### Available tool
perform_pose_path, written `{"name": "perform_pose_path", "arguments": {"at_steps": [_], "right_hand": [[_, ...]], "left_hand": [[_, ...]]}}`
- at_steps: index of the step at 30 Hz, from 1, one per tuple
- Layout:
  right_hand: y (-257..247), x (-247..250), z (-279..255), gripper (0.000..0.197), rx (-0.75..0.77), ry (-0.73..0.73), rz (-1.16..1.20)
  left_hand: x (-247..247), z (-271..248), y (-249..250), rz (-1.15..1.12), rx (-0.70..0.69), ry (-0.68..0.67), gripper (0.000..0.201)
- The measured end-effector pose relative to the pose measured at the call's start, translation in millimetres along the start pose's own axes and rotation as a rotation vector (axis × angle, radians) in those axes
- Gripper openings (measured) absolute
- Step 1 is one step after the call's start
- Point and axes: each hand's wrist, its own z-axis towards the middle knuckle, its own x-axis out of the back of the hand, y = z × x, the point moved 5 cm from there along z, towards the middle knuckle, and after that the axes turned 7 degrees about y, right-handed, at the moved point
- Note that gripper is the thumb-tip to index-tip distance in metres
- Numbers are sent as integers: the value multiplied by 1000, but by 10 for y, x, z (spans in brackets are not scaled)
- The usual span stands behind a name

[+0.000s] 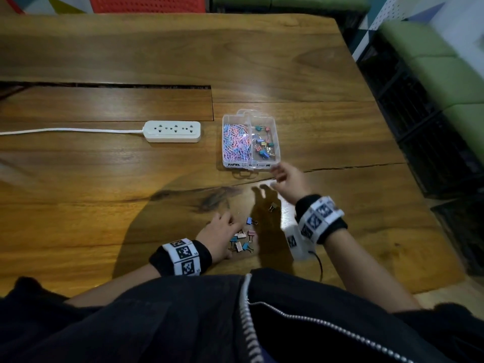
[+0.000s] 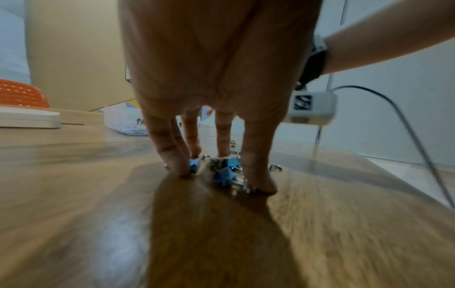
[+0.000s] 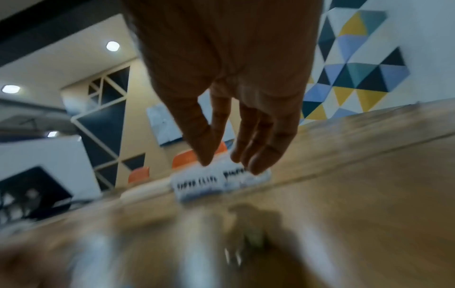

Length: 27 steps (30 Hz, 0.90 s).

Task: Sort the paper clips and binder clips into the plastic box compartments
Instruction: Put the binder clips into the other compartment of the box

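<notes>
A clear plastic box (image 1: 277,142) stands mid-table, with pastel paper clips (image 1: 235,144) in its left compartment and binder clips (image 1: 264,145) in its right. Several loose binder clips (image 1: 245,242) lie near the front edge. My left hand (image 1: 233,226) is down over this pile. In the left wrist view its fingertips (image 2: 181,169) and thumb stand on the wood around blue clips (image 2: 225,175). My right hand (image 1: 276,176) hovers in front of the box's right corner, fingers relaxed and holding nothing (image 3: 230,164). One olive clip (image 1: 273,206) lies alone under it.
A white power strip (image 1: 172,131) with its cable lies left of the box. A slot (image 1: 104,86) cuts the tabletop behind it. The table's right edge (image 1: 387,153) drops to dark crates. A red chair (image 1: 146,3) stands at the far side.
</notes>
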Motion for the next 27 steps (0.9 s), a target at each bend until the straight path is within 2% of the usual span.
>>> {"name": "perform_pose_path", "arguments": {"at_steps": [5, 11, 13, 15, 18, 20, 23, 27], "right_hand": [[444, -451, -506, 67, 73, -288, -431], [447, -695, -753, 80, 285, -312, -552], [436, -704, -760, 74, 308, -291, -563], [420, -692, -745, 60, 314, -263, -511], [390, -683, -756, 46, 320, -265, -450], [374, -685, -775, 41, 324, -275, -440], [376, -680, -790, 37, 292, -290, -396], [396, -684, -780, 32, 205, -361, -372]], "left_hand": [[81, -22, 26, -60, -4, 95, 42], [119, 29, -44, -165, 66, 27, 27], [123, 35, -58, -180, 75, 31, 30], [112, 2, -40, -156, 52, 25, 44], [26, -98, -9, 30, 2, -55, 76], [-8, -162, -23, 163, 1, -68, 86], [-40, -207, -88, 184, 9, -42, 80], [-40, -205, -142, 67, 22, -6, 57]]}}
